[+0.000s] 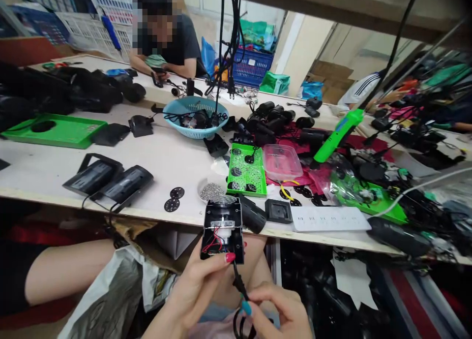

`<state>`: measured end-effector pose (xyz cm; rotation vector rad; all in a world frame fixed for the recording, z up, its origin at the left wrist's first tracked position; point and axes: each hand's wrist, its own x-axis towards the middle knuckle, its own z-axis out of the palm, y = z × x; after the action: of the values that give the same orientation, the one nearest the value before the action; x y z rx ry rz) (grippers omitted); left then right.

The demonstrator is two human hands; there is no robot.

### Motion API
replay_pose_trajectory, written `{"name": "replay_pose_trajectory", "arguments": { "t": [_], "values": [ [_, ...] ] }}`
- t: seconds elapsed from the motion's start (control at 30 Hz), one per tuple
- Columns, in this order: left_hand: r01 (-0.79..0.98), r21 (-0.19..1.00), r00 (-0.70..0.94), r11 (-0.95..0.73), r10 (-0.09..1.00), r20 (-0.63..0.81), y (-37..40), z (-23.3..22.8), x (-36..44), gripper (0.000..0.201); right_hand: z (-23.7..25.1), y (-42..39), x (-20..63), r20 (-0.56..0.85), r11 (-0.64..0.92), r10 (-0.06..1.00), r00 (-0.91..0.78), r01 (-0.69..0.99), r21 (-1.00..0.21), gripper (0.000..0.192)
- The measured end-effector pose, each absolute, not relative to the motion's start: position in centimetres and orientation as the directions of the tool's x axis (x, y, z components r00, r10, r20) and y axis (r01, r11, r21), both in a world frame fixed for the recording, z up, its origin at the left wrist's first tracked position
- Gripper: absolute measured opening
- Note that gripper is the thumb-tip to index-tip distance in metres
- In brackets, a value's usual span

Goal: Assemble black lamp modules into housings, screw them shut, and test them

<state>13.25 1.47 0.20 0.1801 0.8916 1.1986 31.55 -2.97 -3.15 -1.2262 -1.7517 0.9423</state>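
My left hand [201,280] is closed around a black device housing [222,231], its inside exposed with red wires and a clear part. A black power cord [238,280] leaves the housing's lower end. Thumb and fingers of my right hand [276,304] pinch this cord just below the housing, and a loop of it hangs beneath. Just beyond the housing, on the table edge, are a small dish of metal screws [211,189] and a black cylindrical housing [252,214]. Beside that lies a square black frame [278,211].
A white power strip [332,218] lies at the table's front edge. A green electric screwdriver [339,135] hangs at the right. Behind stand a green tray [263,174] and a blue basket [195,130]. Two finished-looking black units [125,184] lie left. Across the table a person [165,39] sits.
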Motion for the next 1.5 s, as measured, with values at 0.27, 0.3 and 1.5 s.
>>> {"name": "replay_pose_trajectory", "arguments": {
  "t": [0.27, 0.3, 1.5],
  "values": [
    [-0.742, 0.593, -0.105, 0.313, 0.819, -0.564, 2.9, -1.4, 12.8, 0.047, -3.7, 3.2, 33.4, 0.186, 0.272, 0.960, -0.212, 0.533, -0.801, 0.024],
    [-0.741, 0.597, -0.108, 0.306, 0.825, -0.555, 3.0, -1.3, 12.8, 0.048, -4.0, 4.5, 33.7, 0.201, 0.290, 0.956, -0.213, 0.591, -0.753, 0.028],
    [-0.952, 0.297, -0.069, 0.069, 0.900, -0.430, 2.6, -3.1, 12.9, 0.063, 0.4, 4.2, 22.0, 0.452, 0.356, 0.892, -0.014, 0.640, -0.681, 0.066]
  ]
}}
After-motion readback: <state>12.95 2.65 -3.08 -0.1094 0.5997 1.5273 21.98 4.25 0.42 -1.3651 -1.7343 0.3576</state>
